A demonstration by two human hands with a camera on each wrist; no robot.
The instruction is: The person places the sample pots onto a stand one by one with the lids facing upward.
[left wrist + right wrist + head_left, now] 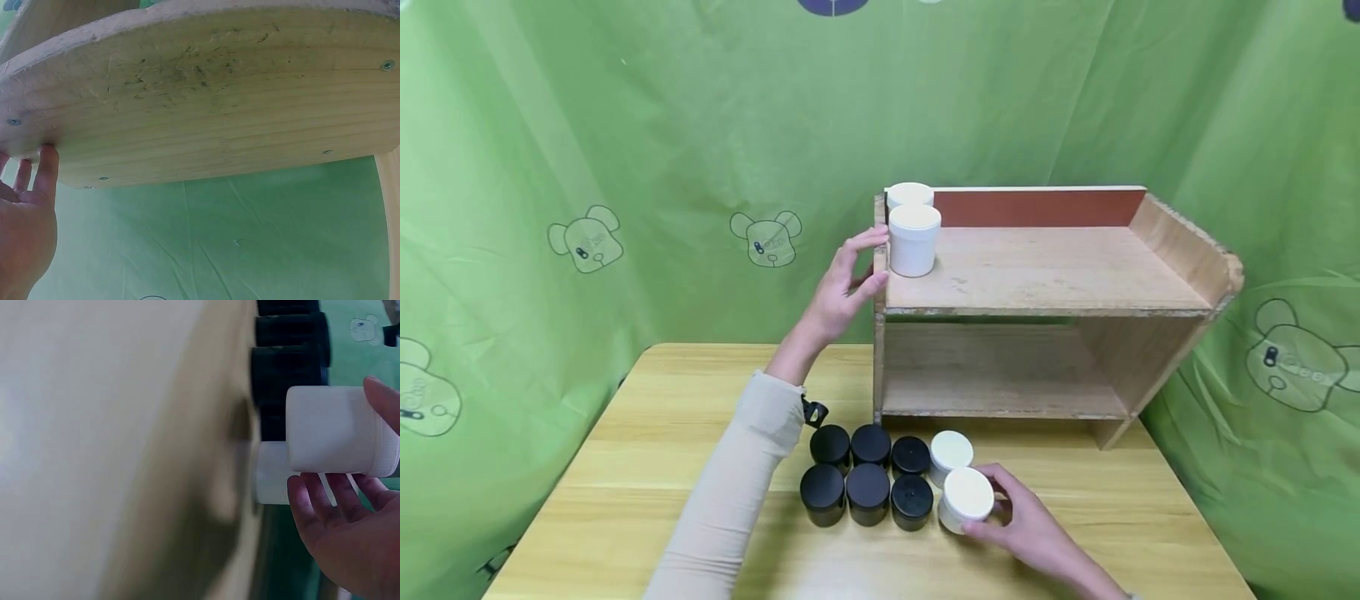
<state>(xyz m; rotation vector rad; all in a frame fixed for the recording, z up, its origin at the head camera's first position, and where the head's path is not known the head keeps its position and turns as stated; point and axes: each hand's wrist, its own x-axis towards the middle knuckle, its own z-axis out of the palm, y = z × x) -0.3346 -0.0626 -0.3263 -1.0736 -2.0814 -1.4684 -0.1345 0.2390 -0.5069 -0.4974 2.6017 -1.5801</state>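
A small wooden two-tier shelf [1045,271] stands on the table. Two white lidded jars, the front one [913,242] hiding most of the back one [910,193], are on its upper board at the left end. My left hand [842,292] is by the shelf's left side panel [206,106], fingers loosely bent, fingertips at the wood beside the front jar. Low in front of the shelf, my right hand [1018,521] grips another white jar [966,500], thumb and fingers on opposite sides. That jar [337,428] looks slightly raised off the table. Behind it stands one more white jar [951,454].
Several black lidded jars [868,492] stand in two rows left of the white ones. The wooden table [647,467] extends to both sides. A green curtain [700,125] with bear-head prints hangs behind. The shelf's lower board [992,367] lies under the upper one.
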